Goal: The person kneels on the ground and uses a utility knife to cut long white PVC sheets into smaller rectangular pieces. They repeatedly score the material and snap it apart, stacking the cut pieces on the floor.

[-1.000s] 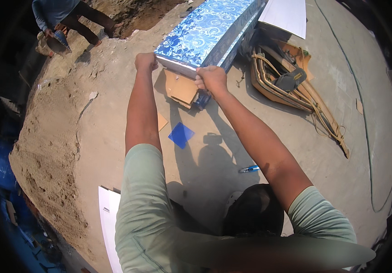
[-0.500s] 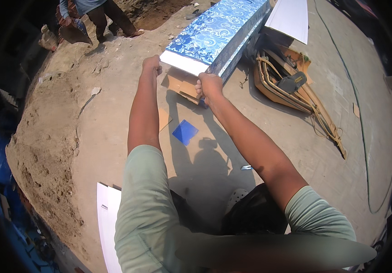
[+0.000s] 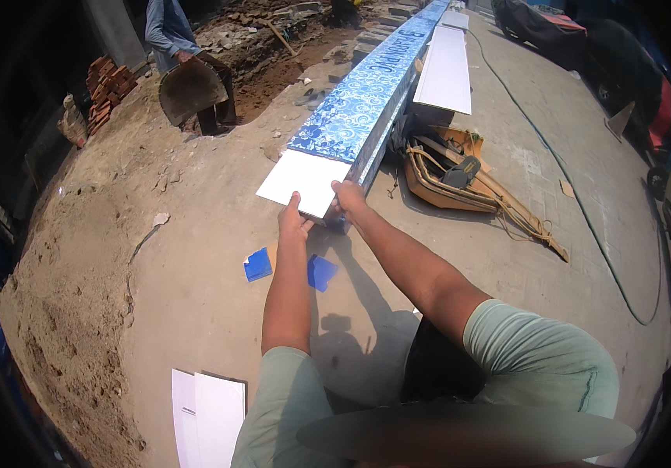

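White panel [image 3: 304,182] protrudes from the near end of a long blue-patterned pack [image 3: 366,97] lying on the concrete ground [image 3: 195,257]; left hand [image 3: 295,222] grips its near edge, fingers closed on it; right hand [image 3: 348,197] clasps the panel's right corner likewise. Blue scraps [image 3: 258,265] lie beneath the forearms; loose white panels [image 3: 209,417] rest nearer; a second person [image 3: 183,54] stands beyond.

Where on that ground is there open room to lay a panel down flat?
Bare concrete lies left of the left hand, between the blue patterned stack and the dirt bank. More lies right of the right hand, before the green hose. It is crowded around the tan frame pieces and the blue scraps.
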Demonstrator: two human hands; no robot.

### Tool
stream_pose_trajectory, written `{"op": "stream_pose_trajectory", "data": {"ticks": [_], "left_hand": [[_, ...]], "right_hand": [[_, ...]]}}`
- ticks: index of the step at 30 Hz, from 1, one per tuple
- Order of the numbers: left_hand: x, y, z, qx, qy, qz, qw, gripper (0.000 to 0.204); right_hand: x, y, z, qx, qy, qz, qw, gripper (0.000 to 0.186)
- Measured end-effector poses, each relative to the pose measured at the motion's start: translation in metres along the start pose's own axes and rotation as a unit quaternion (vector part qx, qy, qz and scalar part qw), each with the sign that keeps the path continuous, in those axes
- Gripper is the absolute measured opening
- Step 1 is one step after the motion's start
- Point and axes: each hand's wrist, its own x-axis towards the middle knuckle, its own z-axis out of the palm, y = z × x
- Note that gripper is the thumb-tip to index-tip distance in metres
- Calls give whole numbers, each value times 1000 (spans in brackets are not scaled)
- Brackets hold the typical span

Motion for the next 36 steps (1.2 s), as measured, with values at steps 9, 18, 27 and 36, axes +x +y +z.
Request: {"op": "stream_pose_trajectory", "data": {"ticks": [9,18,27,36], "left_hand": [[-293,23,-282,28,-10,112,993,62],[-660,-70,-656,-205,260,237,913,73],[-687,-299,-743,-344,815,170,435,31],[-736,-297,-750,-497,654,284,494,51]], "right_hand": [[-312,21,70,-273,-493,115,818,40],[-478,31,210,-466,-551,-438,536,55],[-503,117,264,-547,-517,-593,285,100],[-455,151,256,-571,-435,-633,291,94]]}}
